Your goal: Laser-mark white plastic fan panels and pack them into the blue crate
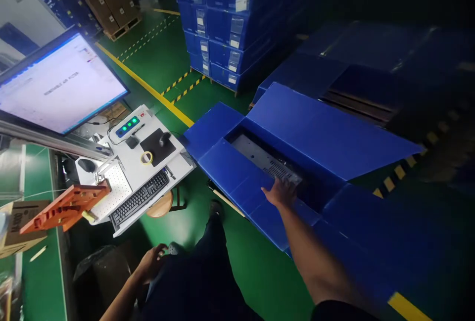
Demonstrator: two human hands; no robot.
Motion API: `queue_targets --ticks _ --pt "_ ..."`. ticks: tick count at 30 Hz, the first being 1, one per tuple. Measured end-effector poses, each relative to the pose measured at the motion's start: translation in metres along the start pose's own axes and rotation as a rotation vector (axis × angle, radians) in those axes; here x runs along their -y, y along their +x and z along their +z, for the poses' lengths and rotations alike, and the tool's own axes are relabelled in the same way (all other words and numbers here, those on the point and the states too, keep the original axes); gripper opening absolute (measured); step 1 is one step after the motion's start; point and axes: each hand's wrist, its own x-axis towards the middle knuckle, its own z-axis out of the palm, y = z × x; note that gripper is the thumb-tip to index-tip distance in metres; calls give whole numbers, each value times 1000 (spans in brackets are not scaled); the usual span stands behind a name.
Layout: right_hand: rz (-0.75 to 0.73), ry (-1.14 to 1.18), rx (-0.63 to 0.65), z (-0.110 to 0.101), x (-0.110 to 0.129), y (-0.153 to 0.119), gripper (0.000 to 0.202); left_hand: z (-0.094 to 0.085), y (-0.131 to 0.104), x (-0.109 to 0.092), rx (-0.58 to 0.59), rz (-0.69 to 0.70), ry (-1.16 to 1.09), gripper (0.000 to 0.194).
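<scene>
The blue box (237, 172) is laid open around the right hand (284, 193), with its long flap (319, 128) spread out beyond that hand and an end flap (217, 128) turned out ahead and to its left. Inside, the metal unit (256, 155) is seated lengthwise, running away from the fingers towards the upper left; its slotted end is just under them. The unit's placement in the box can thus be judged done, while no flap is folded over it and the box is left unclosed. The thumb of the right hand is held apart from its fingers, but whether the unit is gripped or only touched cannot be told. The left hand (150, 262) is held low beside the leg, loosely curled, with no object seen in it; whether its fingertips are closed together cannot be told. Above it, a keyboard (140, 197) is set on the white desk (124, 152).
</scene>
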Motion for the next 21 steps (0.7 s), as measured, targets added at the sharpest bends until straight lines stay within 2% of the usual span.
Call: queue_targets --ticks 3,6,8,10,12,13,15,17,19,21 --pt "-42 -88 190 -22 -6 35 70 -10 37 -94 -8 178 79 44" --pt "-122 -78 223 -43 -15 26 51 -22 61 -184 -80 375 148 57" --pt "-236 -51 241 -55 -21 -6 42 -29 66 -241 -149 564 147 51" --pt "-387 26 307 -61 -22 -52 32 -33 64 -293 -248 751 124 44" --pt "-494 162 455 -55 -18 -103 29 -32 61 -334 -323 893 114 42" --pt "-545 242 550 -46 -14 -125 35 -30 62 -349 -327 937 125 40" --pt "-576 418 718 -22 -6 -159 42 -21 69 -363 -246 949 202 35" --pt "-450 578 818 8 -4 -169 38 -8 81 -356 -95 833 362 32" --pt "-243 653 791 35 -10 -156 26 5 94 -333 59 683 559 32" --pt "-53 637 641 57 -26 -126 23 15 100 -304 155 605 702 29"
